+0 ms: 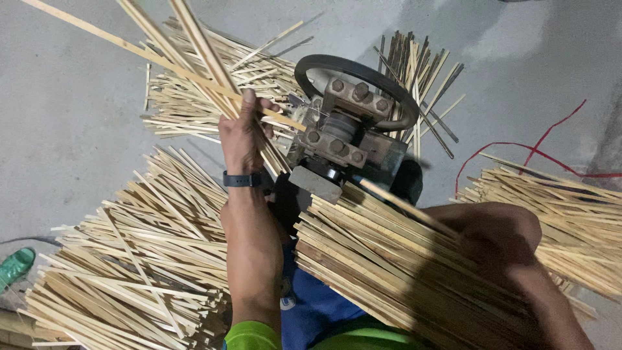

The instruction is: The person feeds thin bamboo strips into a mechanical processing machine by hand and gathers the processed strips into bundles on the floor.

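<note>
My left hand (243, 133), with a dark watch on the wrist, grips several long pale bamboo strips (194, 48) that fan up and away to the left of a small metal machine (343, 133) with bolts and a black ring. My right hand (499, 236) rests low on the right, on a thick bundle of bamboo strips (382, 259) lying across my lap, its near end against the machine. One strip (402, 206) runs from that hand toward the machine.
Heaps of cut bamboo strips lie on the grey concrete floor: a big pile at the lower left (129, 259), one behind the machine (194, 97), darker ones at the back (414, 71) and another at the right (557, 201). A red cord (538, 148) curls on the floor.
</note>
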